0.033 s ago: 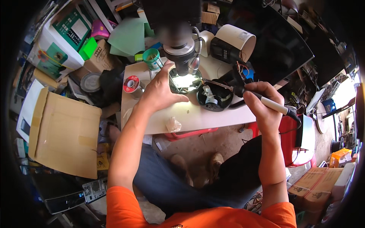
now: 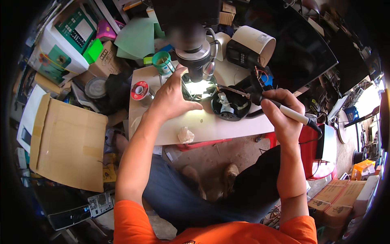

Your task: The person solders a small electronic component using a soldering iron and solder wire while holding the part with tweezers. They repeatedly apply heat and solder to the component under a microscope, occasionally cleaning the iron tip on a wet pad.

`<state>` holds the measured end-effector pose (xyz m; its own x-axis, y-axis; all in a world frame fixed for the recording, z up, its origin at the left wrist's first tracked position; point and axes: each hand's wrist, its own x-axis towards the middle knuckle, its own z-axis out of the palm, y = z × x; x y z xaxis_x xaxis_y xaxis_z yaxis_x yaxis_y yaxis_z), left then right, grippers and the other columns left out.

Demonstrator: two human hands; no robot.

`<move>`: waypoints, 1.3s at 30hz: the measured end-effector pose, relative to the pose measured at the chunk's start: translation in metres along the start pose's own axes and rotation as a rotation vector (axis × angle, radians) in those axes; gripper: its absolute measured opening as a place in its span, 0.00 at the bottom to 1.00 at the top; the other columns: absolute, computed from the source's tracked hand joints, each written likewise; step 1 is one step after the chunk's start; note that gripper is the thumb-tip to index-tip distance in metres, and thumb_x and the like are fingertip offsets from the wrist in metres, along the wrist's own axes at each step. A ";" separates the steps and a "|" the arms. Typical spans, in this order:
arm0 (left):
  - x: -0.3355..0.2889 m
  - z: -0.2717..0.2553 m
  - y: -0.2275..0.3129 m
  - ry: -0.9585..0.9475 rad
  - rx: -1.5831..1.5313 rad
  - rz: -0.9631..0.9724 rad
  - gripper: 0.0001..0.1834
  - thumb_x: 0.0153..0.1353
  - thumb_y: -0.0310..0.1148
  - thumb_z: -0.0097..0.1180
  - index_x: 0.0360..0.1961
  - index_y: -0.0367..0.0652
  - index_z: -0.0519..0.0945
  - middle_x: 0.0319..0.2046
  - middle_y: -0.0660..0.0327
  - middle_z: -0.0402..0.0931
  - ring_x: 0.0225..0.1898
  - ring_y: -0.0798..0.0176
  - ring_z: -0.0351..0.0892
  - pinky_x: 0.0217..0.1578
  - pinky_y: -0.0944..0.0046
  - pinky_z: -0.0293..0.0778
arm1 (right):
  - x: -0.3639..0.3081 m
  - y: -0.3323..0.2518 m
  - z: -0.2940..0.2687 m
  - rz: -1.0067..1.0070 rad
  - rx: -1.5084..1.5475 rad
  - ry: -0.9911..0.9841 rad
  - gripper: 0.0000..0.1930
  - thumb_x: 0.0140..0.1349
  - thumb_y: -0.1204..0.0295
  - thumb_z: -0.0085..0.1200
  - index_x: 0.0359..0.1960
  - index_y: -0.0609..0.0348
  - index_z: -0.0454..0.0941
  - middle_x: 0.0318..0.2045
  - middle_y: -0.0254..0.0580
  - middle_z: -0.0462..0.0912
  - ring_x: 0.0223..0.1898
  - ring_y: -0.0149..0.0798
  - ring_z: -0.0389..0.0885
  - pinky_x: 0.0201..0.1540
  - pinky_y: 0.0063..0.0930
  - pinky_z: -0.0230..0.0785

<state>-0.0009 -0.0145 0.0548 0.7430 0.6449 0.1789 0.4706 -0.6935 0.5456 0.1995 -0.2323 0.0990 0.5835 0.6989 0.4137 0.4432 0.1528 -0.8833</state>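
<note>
My right hand (image 2: 284, 114) grips a soldering iron (image 2: 290, 114) with a pale handle and a dark cable. Its metal shaft points left to the brightly lit workpiece (image 2: 198, 90), a round dark housing under a microscope (image 2: 194, 57). My left hand (image 2: 172, 93) curves around the housing's left side, fingers behind and thumb in front. Glare hides the inside of the housing and the iron's tip. A thin straight strip lies by my left fingers; its kind is unclear. Just right of the workpiece sits a second round black housing (image 2: 229, 107) with a white connector and wires in it.
On the white table (image 2: 162, 134) stand a solder spool (image 2: 140, 91), a green tub (image 2: 162, 62) and a crumpled pale lump (image 2: 185, 135). Behind are a black device (image 2: 239, 53) and a large dark screen (image 2: 300, 44). A cardboard box (image 2: 71, 144) lies left; a red stool (image 2: 321, 150) stands right.
</note>
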 end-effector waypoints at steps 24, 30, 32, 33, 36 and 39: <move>-0.031 0.025 -0.002 0.279 0.121 0.066 0.19 0.55 0.23 0.67 0.45 0.39 0.72 0.27 0.53 0.82 0.31 0.48 0.85 0.32 0.52 0.79 | 0.019 0.019 0.016 -0.462 -0.223 -0.211 0.12 0.45 0.78 0.68 0.31 0.65 0.80 0.23 0.44 0.80 0.21 0.39 0.79 0.24 0.27 0.71; -0.026 -0.008 -0.007 0.351 0.123 -0.079 0.19 0.54 0.21 0.64 0.46 0.37 0.71 0.28 0.47 0.79 0.31 0.40 0.81 0.32 0.47 0.76 | 0.014 0.017 0.030 -0.478 -0.233 -0.206 0.10 0.44 0.80 0.67 0.30 0.66 0.81 0.22 0.43 0.78 0.19 0.40 0.77 0.21 0.28 0.69; -0.021 -0.005 -0.016 0.279 0.166 -0.142 0.19 0.54 0.20 0.63 0.45 0.36 0.70 0.28 0.43 0.79 0.33 0.36 0.81 0.33 0.44 0.75 | 0.014 0.015 0.035 -0.500 -0.243 -0.205 0.10 0.44 0.80 0.67 0.29 0.66 0.80 0.22 0.43 0.78 0.19 0.40 0.77 0.20 0.29 0.68; -0.019 0.000 -0.024 0.247 0.161 -0.131 0.19 0.53 0.19 0.64 0.45 0.36 0.70 0.29 0.42 0.79 0.34 0.36 0.81 0.34 0.44 0.75 | 0.013 0.016 0.037 -0.483 -0.239 -0.197 0.10 0.44 0.79 0.68 0.29 0.66 0.80 0.22 0.43 0.78 0.19 0.39 0.77 0.20 0.29 0.68; -0.016 0.008 -0.037 0.173 0.045 -0.038 0.20 0.53 0.19 0.64 0.45 0.36 0.70 0.30 0.41 0.80 0.34 0.36 0.82 0.34 0.44 0.75 | 0.012 0.015 0.039 -0.472 -0.246 -0.201 0.10 0.44 0.79 0.68 0.29 0.66 0.80 0.22 0.43 0.79 0.19 0.39 0.77 0.20 0.29 0.68; -0.016 0.007 -0.037 0.060 -0.063 -0.006 0.22 0.51 0.21 0.68 0.46 0.37 0.71 0.34 0.41 0.81 0.38 0.37 0.82 0.39 0.46 0.77 | 0.012 0.016 0.039 -0.474 -0.236 -0.198 0.10 0.45 0.79 0.68 0.29 0.65 0.80 0.22 0.43 0.79 0.20 0.39 0.78 0.21 0.28 0.68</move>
<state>-0.0266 -0.0017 0.0260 0.7097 0.6682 0.2231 0.4423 -0.6691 0.5972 0.1867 -0.1945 0.0811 0.1548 0.7127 0.6842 0.7791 0.3378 -0.5281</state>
